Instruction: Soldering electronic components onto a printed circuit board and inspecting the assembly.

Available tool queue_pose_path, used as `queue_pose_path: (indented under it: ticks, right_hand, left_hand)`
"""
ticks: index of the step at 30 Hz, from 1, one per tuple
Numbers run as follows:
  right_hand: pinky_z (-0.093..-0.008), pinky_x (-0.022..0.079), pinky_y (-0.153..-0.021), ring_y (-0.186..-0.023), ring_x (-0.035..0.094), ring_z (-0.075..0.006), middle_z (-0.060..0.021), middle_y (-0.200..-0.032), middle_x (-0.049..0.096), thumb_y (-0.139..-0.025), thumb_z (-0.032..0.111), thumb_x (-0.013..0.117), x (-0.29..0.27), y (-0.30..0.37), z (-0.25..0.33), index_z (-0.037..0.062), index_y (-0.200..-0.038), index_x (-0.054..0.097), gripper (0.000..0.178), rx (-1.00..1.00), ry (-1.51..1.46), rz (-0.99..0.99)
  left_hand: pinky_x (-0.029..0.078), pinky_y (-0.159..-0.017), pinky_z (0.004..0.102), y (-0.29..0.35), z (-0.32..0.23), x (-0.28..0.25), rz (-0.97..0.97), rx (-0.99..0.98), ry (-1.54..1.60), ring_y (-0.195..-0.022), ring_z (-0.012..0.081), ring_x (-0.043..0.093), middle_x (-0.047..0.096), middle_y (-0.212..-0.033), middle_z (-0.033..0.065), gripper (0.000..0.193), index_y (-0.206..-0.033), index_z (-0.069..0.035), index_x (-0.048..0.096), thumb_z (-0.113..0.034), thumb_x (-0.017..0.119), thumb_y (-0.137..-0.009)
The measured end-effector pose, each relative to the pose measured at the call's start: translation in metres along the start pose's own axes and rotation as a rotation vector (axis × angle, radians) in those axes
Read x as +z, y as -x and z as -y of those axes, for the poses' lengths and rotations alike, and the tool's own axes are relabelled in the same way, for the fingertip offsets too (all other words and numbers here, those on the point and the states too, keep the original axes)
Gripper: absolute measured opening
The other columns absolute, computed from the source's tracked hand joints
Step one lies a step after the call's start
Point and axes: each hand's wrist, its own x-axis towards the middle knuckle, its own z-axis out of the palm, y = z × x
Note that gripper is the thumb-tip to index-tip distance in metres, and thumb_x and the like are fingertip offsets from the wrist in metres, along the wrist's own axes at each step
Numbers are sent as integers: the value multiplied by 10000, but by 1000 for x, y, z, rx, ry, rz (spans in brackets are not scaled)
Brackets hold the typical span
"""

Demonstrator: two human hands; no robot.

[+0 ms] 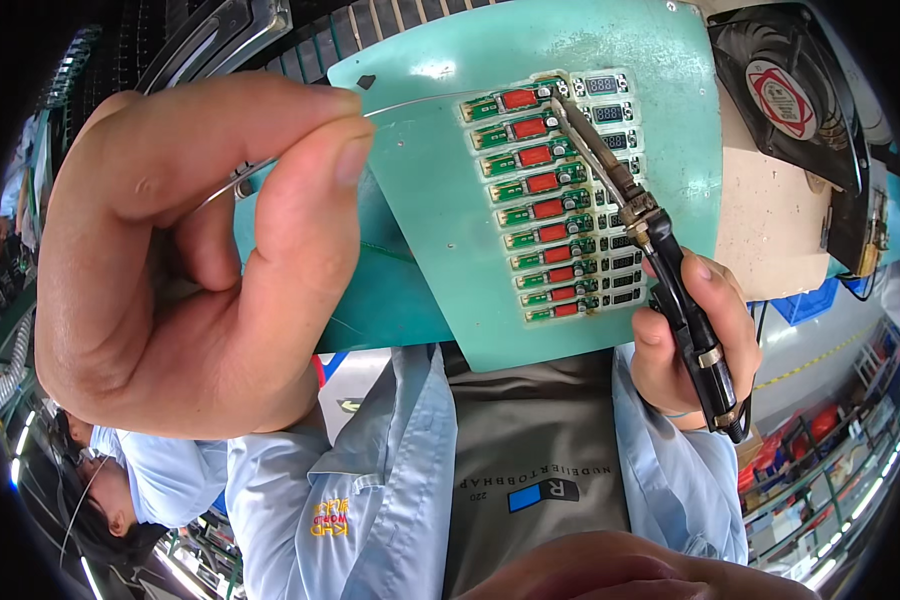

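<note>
My left hand is closed, with a thin length of solder wire pinched between thumb and forefinger. The wire runs right to the top of a column of small green circuit boards, each with a red component. They sit in a light green plate, beside a column of small display modules. My right hand grips a black soldering iron by its handle. Its tip points at the right end of the topmost board, near the wire's end; whether they touch I cannot tell.
A black fan stands right of the plate on a beige surface. A blue bin is below it. Slatted conveyor track lies behind the plate. Another person in a light blue shirt is at the lower left.
</note>
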Motion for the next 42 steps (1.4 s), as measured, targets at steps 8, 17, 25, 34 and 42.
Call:
queue_pose_path:
  ticks: [8, 17, 25, 34, 42]
  right_hand:
    - [-392, 602, -740, -845, 745, -345, -238, -992, 734, -806, 148, 895, 3, 4, -3, -79, -1228, 630, 548, -18, 3, -9]
    - [-406, 605, -754, -843, 745, -352, -248, -976, 732, -806, 154, 896, 4, 3, -4, -86, -1213, 630, 541, -33, -11, -18]
    - [-408, 605, -760, -856, 745, -348, -245, -973, 734, -812, 152, 891, 4, 1, 0, -83, -1209, 628, 531, -20, -14, 3]
    - [-397, 599, -761, -850, 744, -333, -243, -979, 739, -830, 162, 879, 7, 0, 1, -67, -1222, 623, 521, -37, -5, -2]
    - [-386, 591, -757, -854, 742, -329, -235, -980, 738, -843, 172, 871, 4, 1, 0, -61, -1242, 610, 531, -41, 9, 2]
  left_hand:
    - [288, -568, 150, 0, 7, 3, -7, 43, 26, -571, 2, 381, 688, -786, 78, 146, -908, 84, 710, 143, 716, -775]
    - [293, -582, 146, -1, 11, 4, 6, 31, 61, -586, 1, 393, 675, -791, 68, 146, -918, 77, 714, 141, 712, -787]
    - [262, -564, 156, -1, 12, 2, 22, 34, 30, -580, 0, 381, 674, -793, 60, 134, -904, 70, 714, 131, 722, -785]
    - [270, -561, 151, 1, 15, 3, -23, 11, 29, -579, -1, 399, 689, -807, 75, 139, -914, 70, 716, 138, 720, -793]
    - [277, -563, 141, 1, 14, 1, -23, 18, 29, -584, -7, 417, 699, -824, 91, 149, -930, 78, 715, 144, 719, -796]
